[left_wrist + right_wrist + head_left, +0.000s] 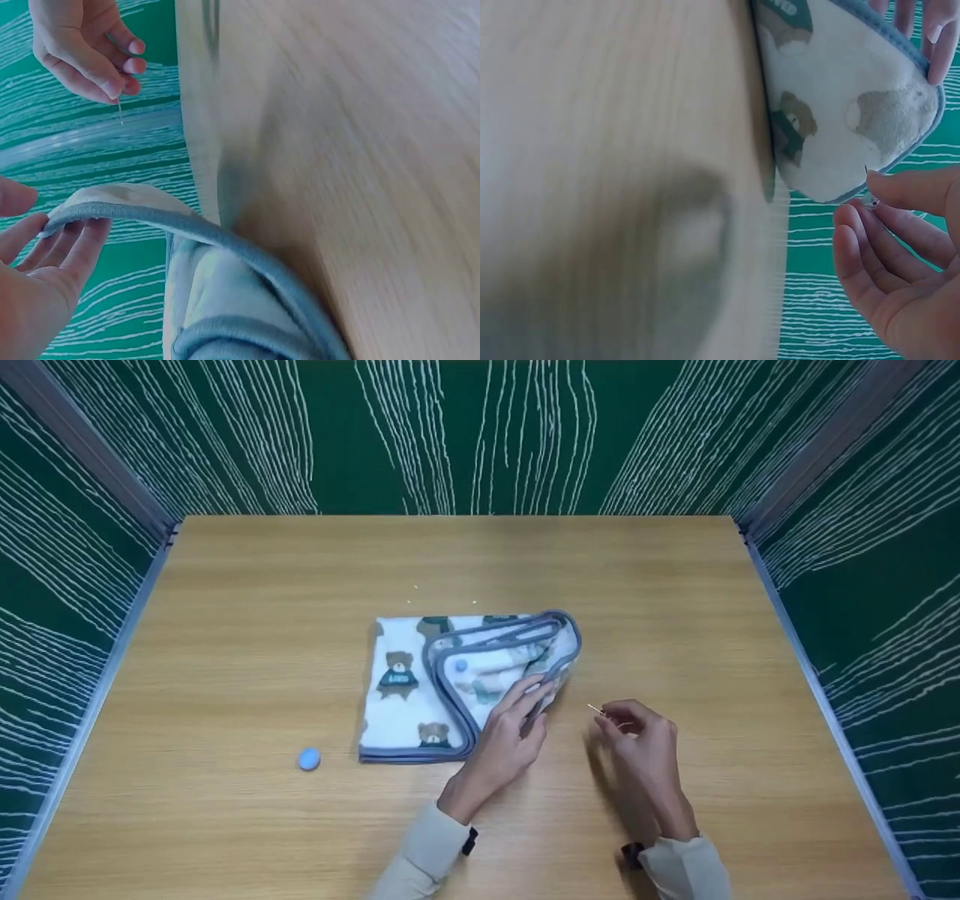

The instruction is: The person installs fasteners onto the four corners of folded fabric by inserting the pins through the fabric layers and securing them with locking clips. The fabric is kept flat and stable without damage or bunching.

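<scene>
A folded white blanket with bear prints and grey-blue trim lies on the table, its right-hand part turned over and raised. My left hand holds the trimmed edge of that raised part, as the left wrist view also shows with the blanket edge over its fingers. To the right, apart from the cloth in the head view, my right hand pinches a thin metal pin. A small clear round base of this pin shows between thumb and fingers. One blue round cap sits on the turned-over cloth.
Another blue round cap lies on the wooden table, left of the blanket. Tiny white specks are scattered behind the blanket. Green panels with white wavy lines stand around the back and sides.
</scene>
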Action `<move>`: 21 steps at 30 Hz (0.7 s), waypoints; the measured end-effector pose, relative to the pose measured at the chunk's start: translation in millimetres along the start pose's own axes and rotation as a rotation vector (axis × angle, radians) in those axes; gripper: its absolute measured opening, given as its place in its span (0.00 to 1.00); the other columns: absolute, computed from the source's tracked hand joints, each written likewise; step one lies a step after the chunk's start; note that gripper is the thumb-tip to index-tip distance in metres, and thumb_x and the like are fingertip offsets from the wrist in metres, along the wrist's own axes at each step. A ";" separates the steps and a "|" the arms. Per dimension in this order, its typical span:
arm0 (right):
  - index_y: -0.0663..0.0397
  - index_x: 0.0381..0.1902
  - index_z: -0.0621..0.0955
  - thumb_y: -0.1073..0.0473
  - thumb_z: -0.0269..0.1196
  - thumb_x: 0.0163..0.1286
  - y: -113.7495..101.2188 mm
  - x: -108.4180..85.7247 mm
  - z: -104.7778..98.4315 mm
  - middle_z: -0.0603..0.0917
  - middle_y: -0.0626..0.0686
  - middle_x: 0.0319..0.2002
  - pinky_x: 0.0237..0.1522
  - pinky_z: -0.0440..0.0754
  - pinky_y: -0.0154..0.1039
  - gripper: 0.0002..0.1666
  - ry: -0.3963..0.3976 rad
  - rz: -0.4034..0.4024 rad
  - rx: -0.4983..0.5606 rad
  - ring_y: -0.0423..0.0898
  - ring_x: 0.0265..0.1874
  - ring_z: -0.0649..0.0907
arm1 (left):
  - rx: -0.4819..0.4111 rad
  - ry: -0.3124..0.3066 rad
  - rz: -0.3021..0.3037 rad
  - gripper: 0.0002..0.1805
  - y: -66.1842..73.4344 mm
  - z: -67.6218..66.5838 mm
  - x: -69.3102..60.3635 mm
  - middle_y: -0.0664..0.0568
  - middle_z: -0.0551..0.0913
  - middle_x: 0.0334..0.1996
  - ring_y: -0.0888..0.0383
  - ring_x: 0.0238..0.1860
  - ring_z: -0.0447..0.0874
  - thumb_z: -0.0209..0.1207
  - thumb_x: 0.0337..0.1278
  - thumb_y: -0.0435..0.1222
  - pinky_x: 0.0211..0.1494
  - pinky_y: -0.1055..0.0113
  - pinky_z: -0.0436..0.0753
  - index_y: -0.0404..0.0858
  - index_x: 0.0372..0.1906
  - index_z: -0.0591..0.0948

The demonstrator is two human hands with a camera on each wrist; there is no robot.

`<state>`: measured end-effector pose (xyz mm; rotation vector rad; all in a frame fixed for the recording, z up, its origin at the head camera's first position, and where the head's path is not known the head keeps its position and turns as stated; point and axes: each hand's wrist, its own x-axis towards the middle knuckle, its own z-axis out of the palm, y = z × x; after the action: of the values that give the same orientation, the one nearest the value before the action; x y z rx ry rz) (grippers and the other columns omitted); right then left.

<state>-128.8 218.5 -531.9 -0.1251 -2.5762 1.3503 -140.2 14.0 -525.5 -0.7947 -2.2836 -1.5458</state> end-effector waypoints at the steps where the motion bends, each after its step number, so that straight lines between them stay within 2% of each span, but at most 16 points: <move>1: 0.62 0.36 0.84 0.70 0.68 0.56 -2.1 0.6 0.2 0.85 0.53 0.31 0.33 0.79 0.27 0.08 -0.004 -0.003 0.005 0.46 0.30 0.81 | -0.009 0.008 -0.005 0.22 0.1 -1.4 0.2 0.45 0.71 0.61 0.54 0.62 0.70 0.53 0.60 0.27 0.63 0.66 0.69 0.31 0.60 0.74; 7: 0.58 0.37 0.84 0.67 0.68 0.58 -13.8 4.0 2.5 0.85 0.51 0.33 0.36 0.79 0.29 0.07 -0.016 -0.037 -0.004 0.43 0.32 0.81 | -0.048 0.032 -0.036 0.20 -0.5 -9.1 -0.1 0.45 0.69 0.62 0.55 0.61 0.71 0.51 0.65 0.29 0.58 0.66 0.75 0.32 0.62 0.73; 13: 0.61 0.34 0.85 0.68 0.69 0.57 -24.2 10.6 7.7 0.86 0.52 0.30 0.33 0.79 0.27 0.06 0.008 -0.154 0.094 0.46 0.29 0.83 | -0.071 0.050 -0.037 0.21 -0.8 -15.3 0.1 0.44 0.69 0.62 0.56 0.52 0.77 0.52 0.64 0.28 0.49 0.68 0.80 0.32 0.61 0.73; 16: 0.61 0.34 0.85 0.68 0.69 0.56 -30.0 13.7 12.4 0.86 0.53 0.30 0.33 0.79 0.26 0.06 0.011 -0.199 0.121 0.48 0.28 0.83 | -0.093 0.057 -0.040 0.21 -2.4 -19.4 -1.0 0.45 0.69 0.62 0.55 0.52 0.77 0.52 0.64 0.27 0.48 0.72 0.80 0.32 0.62 0.72; 21: 0.61 0.34 0.85 0.67 0.69 0.57 -40.6 17.9 20.1 0.86 0.51 0.30 0.33 0.79 0.27 0.06 -0.012 -0.223 0.106 0.45 0.29 0.83 | -0.117 0.097 -0.057 0.22 -7.3 -26.9 -5.3 0.46 0.69 0.62 0.54 0.50 0.79 0.53 0.63 0.26 0.47 0.71 0.80 0.33 0.62 0.72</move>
<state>-149.8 182.4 -506.8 0.1834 -2.4355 1.4011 -142.3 -14.2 -523.2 -0.6722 -2.1813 -1.7173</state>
